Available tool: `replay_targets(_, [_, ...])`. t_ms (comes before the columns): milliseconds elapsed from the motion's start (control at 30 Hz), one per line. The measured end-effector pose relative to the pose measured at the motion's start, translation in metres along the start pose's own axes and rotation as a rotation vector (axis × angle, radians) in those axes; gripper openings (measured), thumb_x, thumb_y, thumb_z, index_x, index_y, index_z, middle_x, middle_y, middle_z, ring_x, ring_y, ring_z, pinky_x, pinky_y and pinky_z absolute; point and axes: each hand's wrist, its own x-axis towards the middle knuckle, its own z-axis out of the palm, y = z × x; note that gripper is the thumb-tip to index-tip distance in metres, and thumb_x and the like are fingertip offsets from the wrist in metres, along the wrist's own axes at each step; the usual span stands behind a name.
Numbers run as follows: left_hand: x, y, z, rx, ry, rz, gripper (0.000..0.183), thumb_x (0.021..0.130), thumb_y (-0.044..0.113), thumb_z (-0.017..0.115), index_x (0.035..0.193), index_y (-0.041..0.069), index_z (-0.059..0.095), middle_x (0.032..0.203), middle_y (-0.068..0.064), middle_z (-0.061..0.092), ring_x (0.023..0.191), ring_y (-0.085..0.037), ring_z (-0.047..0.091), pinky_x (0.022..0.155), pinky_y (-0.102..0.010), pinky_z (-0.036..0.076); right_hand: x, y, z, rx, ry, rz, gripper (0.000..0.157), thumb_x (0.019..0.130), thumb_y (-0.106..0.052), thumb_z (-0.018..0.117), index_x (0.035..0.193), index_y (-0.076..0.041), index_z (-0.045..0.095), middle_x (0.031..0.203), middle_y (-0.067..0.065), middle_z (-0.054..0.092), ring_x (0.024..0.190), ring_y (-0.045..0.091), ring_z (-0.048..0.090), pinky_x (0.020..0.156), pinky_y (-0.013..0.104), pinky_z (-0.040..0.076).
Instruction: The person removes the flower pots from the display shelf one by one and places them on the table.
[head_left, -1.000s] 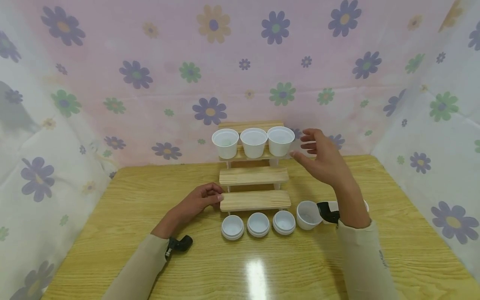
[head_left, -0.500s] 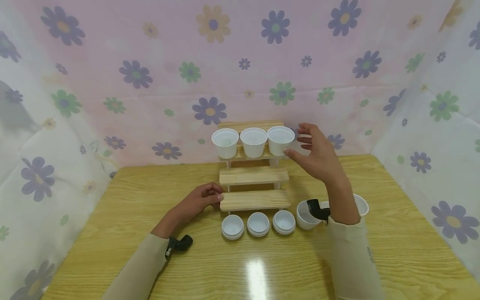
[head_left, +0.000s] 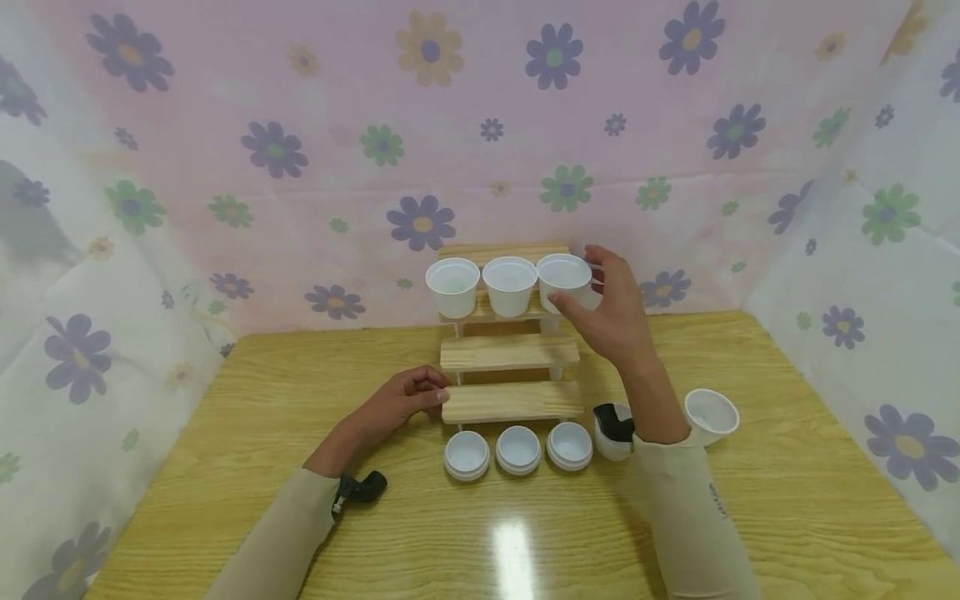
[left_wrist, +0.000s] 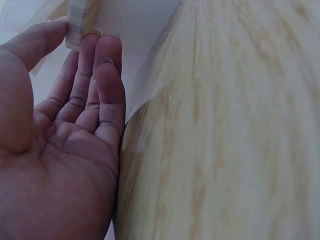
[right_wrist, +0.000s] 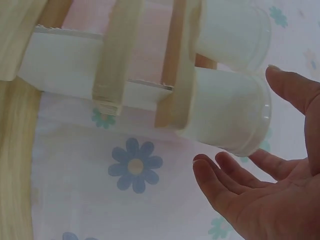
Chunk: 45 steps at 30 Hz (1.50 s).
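Observation:
A stepped wooden display stand (head_left: 510, 353) holds three white plastic cups in a row on an upper step. My right hand (head_left: 611, 312) is spread around the right-hand cup (head_left: 564, 273), thumb in front and fingers at its far right side. In the right wrist view, a gap shows between the fingers (right_wrist: 220, 172) and that cup (right_wrist: 227, 110). Low on the left, my left hand (head_left: 401, 404) holds the end of the bottom step (head_left: 512, 402) between thumb and fingers. The left wrist view shows the thumb (left_wrist: 42, 42) against the board's end (left_wrist: 76, 25).
Three small white jars (head_left: 517, 450) stand in a row before the stand. To their right are a white cup (head_left: 613, 446), partly behind the right wrist's camera, and another cup (head_left: 711, 414). A flowered cloth (head_left: 315, 208) hangs behind the wooden table (head_left: 420, 550).
My right hand has moved left to the right-hand cup, its thumb now overlapping the cup's front. The left hand stays at the bottom step.

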Motion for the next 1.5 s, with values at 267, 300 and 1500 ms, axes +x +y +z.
replay_targets(267, [0.000,0.001,0.001,0.005,0.016,-0.026,0.029,0.109,0.027,0.064,0.128,0.006,0.063,0.103,-0.014,0.067,0.094,-0.028,0.066,0.088,-0.039,0.057,0.001,0.005,0.009,-0.010,0.018,-0.008,0.079,0.091,-0.012,0.084,0.154,0.007,0.041,0.152,0.026,0.047,0.132,0.043,0.053,0.113,0.058,0.045])
replay_targets(300, [-0.001,0.001,0.000,0.005,0.018,-0.026,0.029,0.109,0.027,0.064,0.128,0.006,0.063,0.103,-0.013,0.067,0.094,-0.028,0.066,0.087,-0.039,0.057,0.001,0.005,0.010,-0.012,0.018,-0.008,0.078,0.091,-0.011,0.084,0.154,0.007,0.041,0.151,0.026,0.048,0.131,0.043,0.053,0.112,0.058,0.045])
replay_targets(1500, [-0.001,0.001,0.002,0.004,0.025,-0.017,0.028,0.110,0.025,0.063,0.127,0.003,0.063,0.103,-0.010,0.067,0.095,-0.027,0.065,0.086,-0.037,0.057,0.002,0.005,0.006,0.000,0.061,-0.007,0.071,0.092,-0.008,0.083,0.150,0.004,0.045,0.143,0.025,0.052,0.122,0.040,0.058,0.107,0.052,0.050])
